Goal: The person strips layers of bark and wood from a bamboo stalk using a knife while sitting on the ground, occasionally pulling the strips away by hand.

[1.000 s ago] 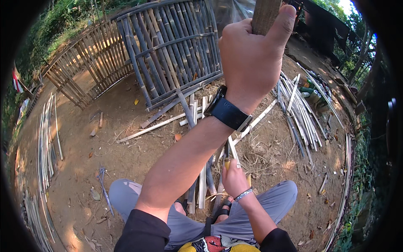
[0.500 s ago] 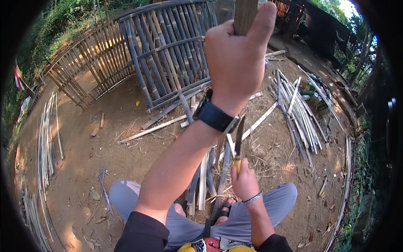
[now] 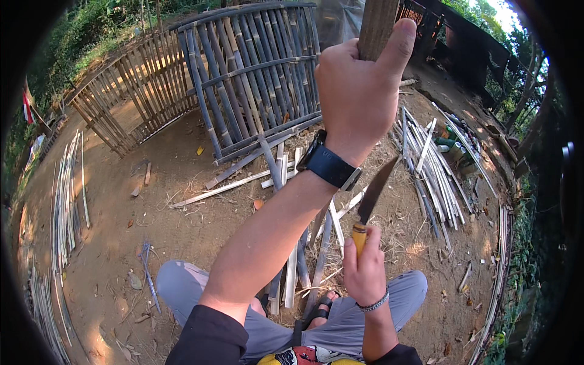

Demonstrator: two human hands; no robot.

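My left hand point(image 3: 359, 97) is raised high in front, its fingers closed round a flat brown wooden piece point(image 3: 378, 30) whose top runs out of view. The thumb lies along its side, and a black watch point(image 3: 331, 163) circles the wrist. Lower and to the right, my right hand point(image 3: 367, 267) grips a knife by its yellow handle point(image 3: 359, 238). The dark blade point(image 3: 377, 190) points up and to the right, apart from the wooden piece. Whatever lies behind my left hand and forearm is hidden.
Split bamboo strips point(image 3: 292, 267) lie between my feet, with shavings point(image 3: 395, 225) beside them. A dark bamboo panel point(image 3: 249, 79) leans ahead beside a slatted fence point(image 3: 146, 85). More strips are piled at right point(image 3: 435, 170) and left point(image 3: 66, 201). A hammer-like tool point(image 3: 143, 179) lies on the dirt.
My left hand has shifted right and slightly down with the wooden piece. The knife in my right hand has turned, its tip swinging up and to the right.
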